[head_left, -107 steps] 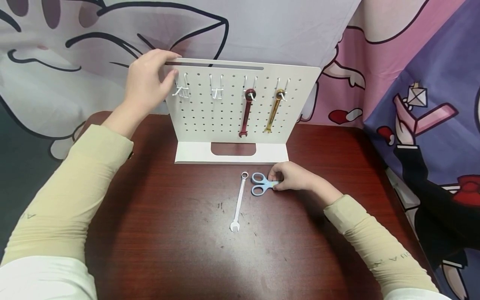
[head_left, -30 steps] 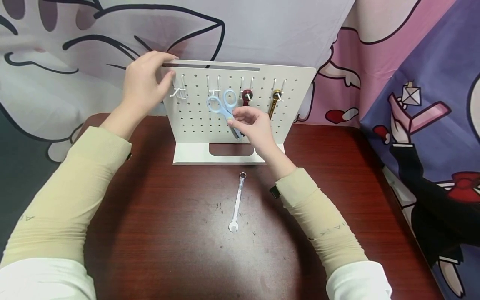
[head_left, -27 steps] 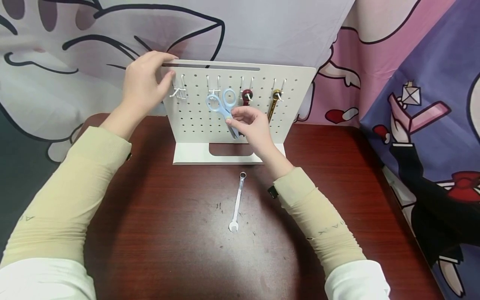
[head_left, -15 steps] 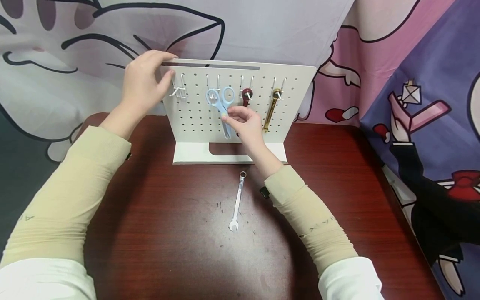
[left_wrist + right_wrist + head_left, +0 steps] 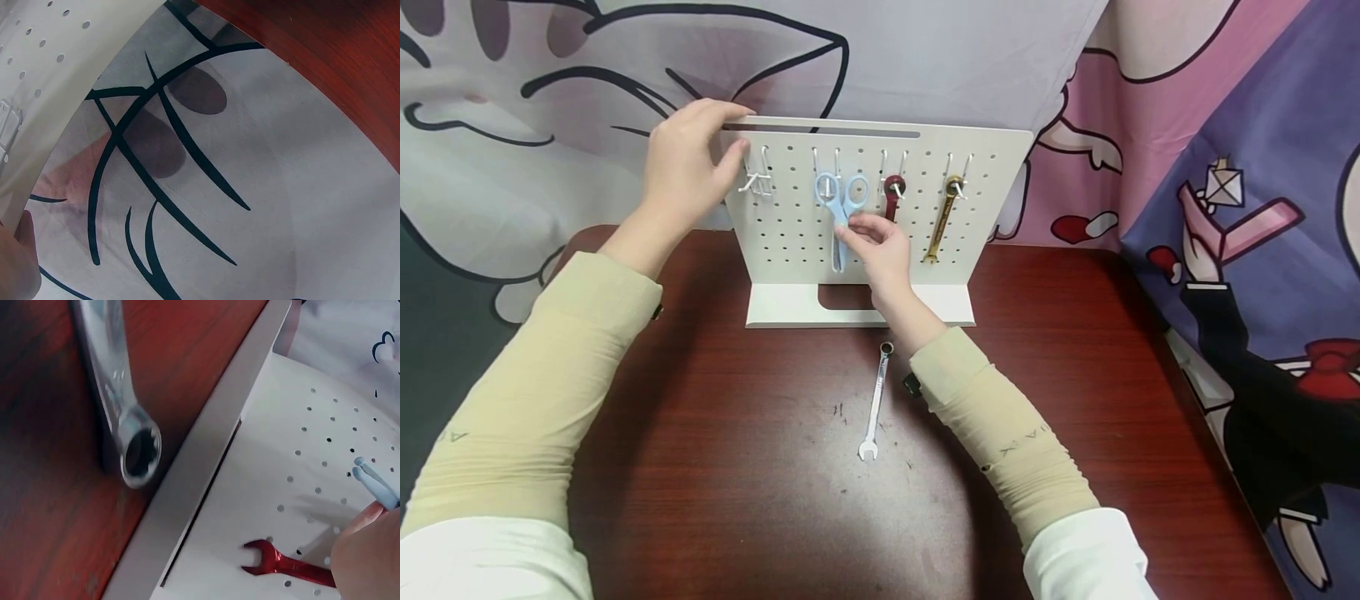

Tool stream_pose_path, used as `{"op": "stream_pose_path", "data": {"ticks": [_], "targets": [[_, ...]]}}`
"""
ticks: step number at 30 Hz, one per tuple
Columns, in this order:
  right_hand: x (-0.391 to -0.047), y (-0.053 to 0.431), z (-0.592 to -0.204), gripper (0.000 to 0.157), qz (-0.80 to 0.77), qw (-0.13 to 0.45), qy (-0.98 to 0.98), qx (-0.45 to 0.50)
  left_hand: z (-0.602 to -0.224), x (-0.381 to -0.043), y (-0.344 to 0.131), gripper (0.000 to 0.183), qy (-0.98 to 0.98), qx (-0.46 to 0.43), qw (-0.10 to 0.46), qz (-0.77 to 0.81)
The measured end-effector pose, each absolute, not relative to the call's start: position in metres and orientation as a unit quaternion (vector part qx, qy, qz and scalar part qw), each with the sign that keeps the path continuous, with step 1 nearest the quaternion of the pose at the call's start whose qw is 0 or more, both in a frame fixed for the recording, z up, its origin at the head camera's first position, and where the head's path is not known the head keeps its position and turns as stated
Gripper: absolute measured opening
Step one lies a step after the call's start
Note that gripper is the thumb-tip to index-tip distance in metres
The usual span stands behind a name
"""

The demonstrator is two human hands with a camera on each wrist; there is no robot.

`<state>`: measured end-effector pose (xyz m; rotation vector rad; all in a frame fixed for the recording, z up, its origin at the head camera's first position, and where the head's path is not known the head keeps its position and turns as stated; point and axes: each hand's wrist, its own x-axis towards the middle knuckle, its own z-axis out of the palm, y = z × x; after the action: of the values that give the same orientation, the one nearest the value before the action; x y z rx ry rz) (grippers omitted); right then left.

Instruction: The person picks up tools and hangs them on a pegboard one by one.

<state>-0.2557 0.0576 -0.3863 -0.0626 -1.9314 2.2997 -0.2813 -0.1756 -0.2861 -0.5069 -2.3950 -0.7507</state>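
Light blue scissors (image 5: 842,208) hang handles-up before the white pegboard (image 5: 797,225). My right hand (image 5: 880,250) pinches them below the handles, and one handle loop overlaps the second hook from the left; whether the hook passes through it I cannot tell. In the right wrist view the scissors' blade end (image 5: 375,484) shows past the hand. At the board's upper left corner my left hand (image 5: 692,158) grips the top edge, thumb in front. A red wrench (image 5: 892,196) and a gold wrench (image 5: 943,218) hang on the two hooks to the right.
A silver wrench (image 5: 876,404) lies on the dark red wooden table (image 5: 737,467) in front of the board's base (image 5: 782,307). The leftmost hook (image 5: 758,179) bears no tool. A cartoon-print cloth (image 5: 962,58) hangs behind the board.
The right hand lifted the scissors from the table to the board, then moved slightly left, turning them more upright at the second hook. The left hand kept its grip on the board.
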Motion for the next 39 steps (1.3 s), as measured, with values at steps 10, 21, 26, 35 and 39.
{"op": "stream_pose_path", "data": {"ticks": [10, 21, 26, 35, 39], "targets": [[-0.256, 0.047, -0.389, 0.025, 0.765, 0.091, -0.635, -0.045, -0.286, -0.281, -0.175, 0.031, -0.898, -0.187, 0.283, -0.279], [-0.255, 0.043, -0.388, 0.026, 0.763, 0.091, -0.638, -0.047, -0.287, -0.282, -0.177, 0.031, -0.896, -0.19, 0.29, -0.278], [-0.252, 0.048, -0.389, 0.026, 0.752, 0.077, -0.653, -0.034, -0.287, -0.282, -0.176, 0.031, -0.896, -0.192, 0.289, -0.278], [-0.242, 0.059, -0.389, 0.028, 0.721, 0.026, -0.692, -0.023, -0.287, -0.281, -0.176, 0.031, -0.892, -0.194, 0.292, -0.283], [-0.234, 0.067, -0.389, 0.03, 0.711, -0.002, -0.703, -0.015, -0.286, -0.281, -0.176, 0.031, -0.896, -0.191, 0.286, -0.283]]}}
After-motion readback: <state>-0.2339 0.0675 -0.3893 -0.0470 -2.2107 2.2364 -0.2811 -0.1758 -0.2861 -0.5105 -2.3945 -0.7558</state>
